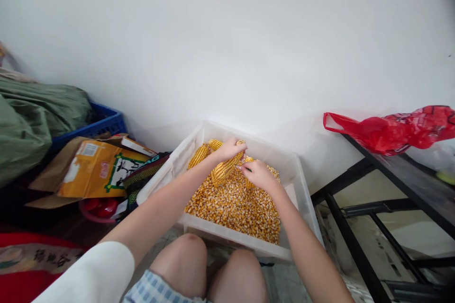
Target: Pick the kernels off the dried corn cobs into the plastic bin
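My left hand (230,149) is closed around an ear of dried corn (224,168), which it holds tilted over the tub. Close beside it, my right hand (261,176) is closed on a thin tool (249,170). The tool's pale, narrow tip reaches toward the corn; a dark green bit shows at the fingers, and the rest is hidden. Loose corn kernels (234,210) are heaped in a translucent plastic tub (303,184) below both hands. More whole ears of corn (199,155) lie at the tub's back left.
A white wall rises behind the tub. On the left are a blue crate (110,120) with a green sheet (31,118) over it, an orange carton (90,170) and a dark mesh bag (144,177). To the right stands a black metal frame (350,241) with a red plastic bag (394,128) on top.
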The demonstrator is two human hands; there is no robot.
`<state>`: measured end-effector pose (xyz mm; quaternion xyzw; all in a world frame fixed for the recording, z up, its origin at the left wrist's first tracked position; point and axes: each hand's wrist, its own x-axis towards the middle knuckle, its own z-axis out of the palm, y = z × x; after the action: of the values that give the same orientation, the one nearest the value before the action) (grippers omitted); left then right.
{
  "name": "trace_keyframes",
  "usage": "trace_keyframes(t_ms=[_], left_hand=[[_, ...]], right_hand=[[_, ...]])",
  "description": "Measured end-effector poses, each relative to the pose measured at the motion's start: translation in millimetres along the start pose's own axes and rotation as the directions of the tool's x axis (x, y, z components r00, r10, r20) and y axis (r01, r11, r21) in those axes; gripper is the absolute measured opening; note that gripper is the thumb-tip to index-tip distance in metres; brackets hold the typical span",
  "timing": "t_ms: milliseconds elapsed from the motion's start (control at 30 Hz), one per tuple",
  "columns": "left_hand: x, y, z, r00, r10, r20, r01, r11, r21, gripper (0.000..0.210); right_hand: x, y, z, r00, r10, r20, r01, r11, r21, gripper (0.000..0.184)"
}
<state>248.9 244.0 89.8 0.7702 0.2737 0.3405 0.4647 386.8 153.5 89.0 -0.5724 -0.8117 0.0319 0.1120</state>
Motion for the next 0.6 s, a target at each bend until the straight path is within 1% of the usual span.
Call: trace_keyframes(t_ms=[233, 300, 433, 467, 533, 600], left_hand=[[-2.7, 2.2, 0.1, 0.998, 0.021, 0.066, -0.021, 1.0, -0.002, 0.023], [-3.7, 3.6, 1.7, 0.995, 0.053, 0.087, -0.055, 0.998, 0.015, 0.023], [-4.5, 6.9, 7.7, 0.984, 0.141, 0.111, -0.152, 0.983, 0.102, 0.021], [-4.5, 7.3, 8.7, 0.983, 0.139, 0.117, -0.151, 0.982, 0.109, 0.021], [-4.2, 7.6, 8.8, 0.986, 0.101, 0.129, -0.112, 0.99, 0.082, 0.021], [-3.9, 7.4, 6.3, 0.99, 0.052, 0.13, -0.056, 0.998, 0.027, 0.023]], right_hand=[[-0.8, 1.4, -2.9, 1.0, 0.007, 0.027, -0.01, 0.991, 0.133, 0.036], [-2.0, 3.5, -5.9, 0.999, 0.0, 0.054, -0.01, 0.985, 0.17, 0.037], [-5.0, 7.1, -10.7, 0.99, -0.037, 0.138, 0.001, 0.967, 0.256, 0.04], [-5.4, 6.9, -10.1, 0.984, -0.052, 0.17, 0.006, 0.965, 0.262, 0.04], [-5.3, 4.3, -6.0, 0.968, -0.086, 0.238, 0.022, 0.966, 0.259, 0.04], [-4.3, 0.0, -0.2, 0.959, -0.106, 0.264, 0.038, 0.967, 0.251, 0.04]])
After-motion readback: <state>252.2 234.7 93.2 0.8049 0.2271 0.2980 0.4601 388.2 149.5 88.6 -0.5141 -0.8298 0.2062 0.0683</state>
